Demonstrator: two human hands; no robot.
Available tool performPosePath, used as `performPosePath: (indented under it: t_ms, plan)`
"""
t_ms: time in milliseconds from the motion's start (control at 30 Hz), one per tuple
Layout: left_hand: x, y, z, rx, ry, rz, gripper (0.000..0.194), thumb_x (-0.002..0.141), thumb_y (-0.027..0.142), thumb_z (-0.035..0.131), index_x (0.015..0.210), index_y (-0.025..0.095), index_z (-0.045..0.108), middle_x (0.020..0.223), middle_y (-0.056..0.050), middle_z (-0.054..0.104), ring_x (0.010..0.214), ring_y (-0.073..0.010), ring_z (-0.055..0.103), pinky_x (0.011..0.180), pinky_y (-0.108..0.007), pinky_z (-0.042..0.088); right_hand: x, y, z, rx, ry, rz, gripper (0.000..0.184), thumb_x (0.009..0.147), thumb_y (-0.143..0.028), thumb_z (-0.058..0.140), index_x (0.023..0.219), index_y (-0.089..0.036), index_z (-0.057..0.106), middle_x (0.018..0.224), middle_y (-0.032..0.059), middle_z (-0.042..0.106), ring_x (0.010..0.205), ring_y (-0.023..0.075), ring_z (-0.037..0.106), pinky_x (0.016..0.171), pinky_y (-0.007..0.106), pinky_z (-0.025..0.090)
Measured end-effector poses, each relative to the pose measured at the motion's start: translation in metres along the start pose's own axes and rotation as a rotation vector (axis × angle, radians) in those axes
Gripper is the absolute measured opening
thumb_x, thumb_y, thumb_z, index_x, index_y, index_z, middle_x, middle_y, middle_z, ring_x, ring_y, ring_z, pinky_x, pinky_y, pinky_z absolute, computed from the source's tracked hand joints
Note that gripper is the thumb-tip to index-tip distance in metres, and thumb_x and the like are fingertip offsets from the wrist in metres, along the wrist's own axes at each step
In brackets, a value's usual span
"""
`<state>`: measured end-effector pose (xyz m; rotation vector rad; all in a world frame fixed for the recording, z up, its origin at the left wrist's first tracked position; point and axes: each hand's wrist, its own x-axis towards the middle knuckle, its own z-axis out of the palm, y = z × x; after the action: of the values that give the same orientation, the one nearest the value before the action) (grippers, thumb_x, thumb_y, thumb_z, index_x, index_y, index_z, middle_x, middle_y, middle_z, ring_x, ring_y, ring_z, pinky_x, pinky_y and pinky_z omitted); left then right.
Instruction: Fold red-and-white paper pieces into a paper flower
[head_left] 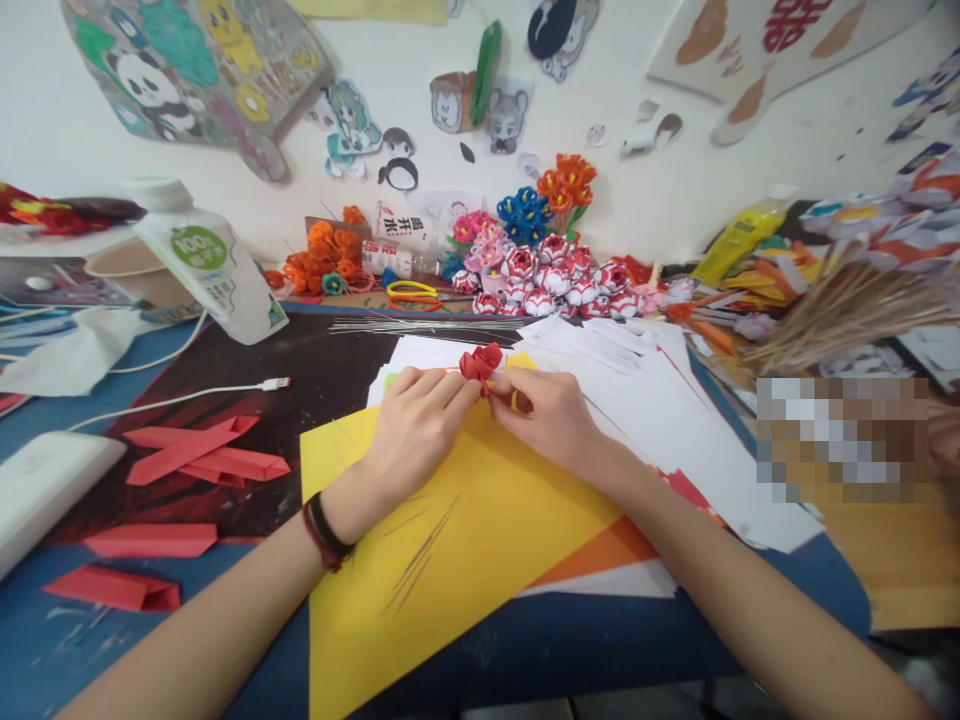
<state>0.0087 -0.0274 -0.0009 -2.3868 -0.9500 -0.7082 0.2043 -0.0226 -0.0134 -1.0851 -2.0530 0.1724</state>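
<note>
The left hand [427,415] and right hand [551,415] are curled almost closed, fingertips pinching a folded red paper [480,362] by the yellow sheet's [480,560] far edge. Left of that sheet, red strips [154,541] lie on the bench [810,590]. Paper flowers [538,300] crowd its back edge.

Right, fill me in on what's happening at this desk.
A person's left hand and right hand hold a small red paper piece between them, near the far edge of a yellow sheet. More red folded strips lie to the left, some crossed. Red-and-white flowers sit bunched behind.
</note>
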Motion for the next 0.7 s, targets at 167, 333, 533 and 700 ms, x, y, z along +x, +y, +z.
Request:
performPosePath:
  t_ms: [167,333,533,700]
  plan:
    - [0.0005,0.0013,-0.0001,0.033,0.003,0.01,0.017,0.098,0.013,0.045,0.092,0.019,0.06,0.076,-0.001,0.061,0.073,-0.018,0.054,0.067,-0.034,0.033,-0.0002,-0.0005,-0.0004,-0.005,-0.005,-0.005,0.01,0.08,-0.015,0.059,0.071,-0.019,0.056,0.061,-0.0052,0.056,0.054,0.0078,0.048,0.056,0.022,0.033]
    - [0.0008,0.003,0.0002,0.039,-0.019,0.014,0.009,0.097,0.017,0.05,0.092,0.018,0.058,0.076,0.0,0.058,0.072,-0.0177,0.053,0.068,-0.034,0.033,-0.0008,-0.0012,-0.0011,-0.005,0.004,0.001,0.012,0.08,-0.014,0.059,0.07,-0.019,0.054,0.059,-0.006,0.052,0.053,0.0076,0.046,0.055,0.021,0.032]
    - [0.0007,0.0055,0.0018,0.052,-0.015,-0.004,0.015,0.098,0.015,0.045,0.089,0.018,0.056,0.075,-0.001,0.058,0.075,-0.0171,0.055,0.069,-0.034,0.034,-0.0018,-0.0043,-0.002,-0.007,0.007,0.002,0.014,0.08,-0.013,0.058,0.068,-0.019,0.052,0.058,-0.0057,0.051,0.052,0.0078,0.046,0.055,0.021,0.032]
    - [0.0005,0.0081,0.0011,0.082,0.002,-0.01,0.016,0.096,0.014,0.046,0.084,0.019,0.055,0.075,-0.001,0.059,0.075,-0.0168,0.055,0.07,-0.034,0.035,-0.002,-0.0064,0.0002,-0.036,0.013,-0.03,0.019,0.081,-0.013,0.056,0.065,-0.019,0.048,0.057,-0.0056,0.048,0.052,0.0078,0.042,0.054,0.022,0.031]
